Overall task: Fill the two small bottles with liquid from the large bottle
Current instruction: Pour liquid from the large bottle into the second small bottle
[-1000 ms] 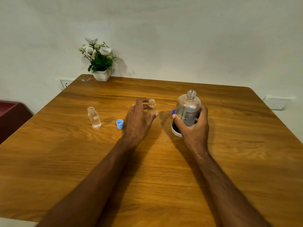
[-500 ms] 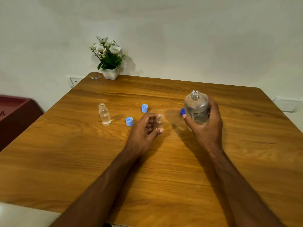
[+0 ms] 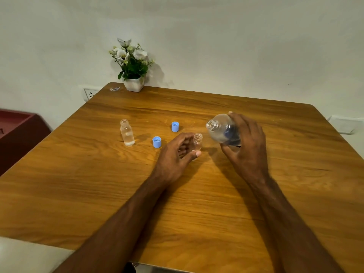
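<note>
R hand tilting large bottle, L hand gripping small bottle

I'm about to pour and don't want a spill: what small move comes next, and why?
Probably bring the large bottle a little lower and left, so its open mouth sits over the small bottle held by the left hand. The right hand has it tilted, but its mouth is up and right of the small neck.

Small bottle left on the table, two caps to its right, second small bottle right of them in the left hand, large bottle tilted just right of it in the right hand, potted plant at the far edge.
</note>
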